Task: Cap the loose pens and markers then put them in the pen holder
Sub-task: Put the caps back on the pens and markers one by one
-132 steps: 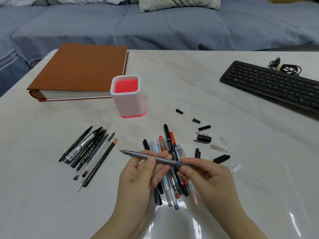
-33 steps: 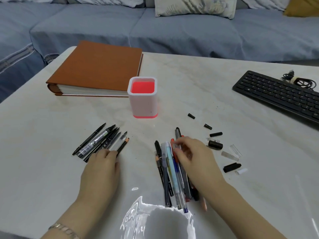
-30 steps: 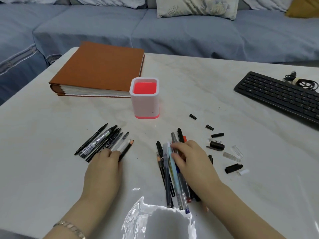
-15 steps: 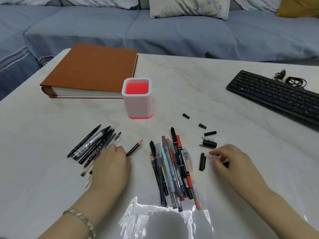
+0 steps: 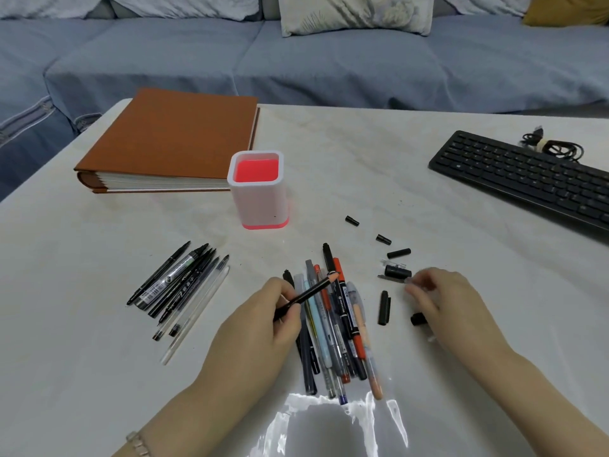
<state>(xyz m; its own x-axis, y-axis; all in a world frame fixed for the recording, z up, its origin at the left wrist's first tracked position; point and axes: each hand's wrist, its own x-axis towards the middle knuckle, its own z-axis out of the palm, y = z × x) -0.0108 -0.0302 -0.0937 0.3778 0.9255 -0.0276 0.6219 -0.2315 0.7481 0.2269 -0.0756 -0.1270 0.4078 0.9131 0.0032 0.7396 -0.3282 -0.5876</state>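
Observation:
The white pen holder with a red inside stands upright mid-table. My left hand grips a black pencil, tip up and to the right, above a pile of mixed pens and markers. A second row of black pens and a clear one lies to the left. My right hand, blurred, is among the loose caps, its fingertips pinching what looks like a small clear cap. Black caps lie around it: a large cap, a clip cap and small caps.
A thick brown book lies behind the holder at the left. A black keyboard with a coiled cable behind it sits at the far right. A blue sofa runs along the table's far edge.
My left hand has lifted the black pencil from the left row and carried it right over the pile. My right hand left the pile and reached right to the caps.

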